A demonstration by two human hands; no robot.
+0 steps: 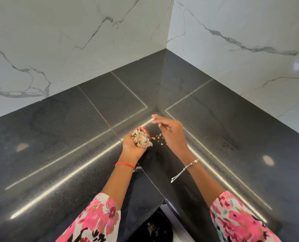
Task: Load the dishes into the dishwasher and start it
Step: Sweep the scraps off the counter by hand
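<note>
Your left hand (130, 149): palm up above counter (57, 137), at its front inner corner, fingers curled round heap of pale food scraps (141, 139). Your right hand (171, 135): above counter at same corner, fingers loose and stretched out, holding nothing. Loose bits (158, 138): on counter near its front edge, between both hands. Marble wall (75, 32): rises behind counter. Dishes: place cannot be told.
</note>
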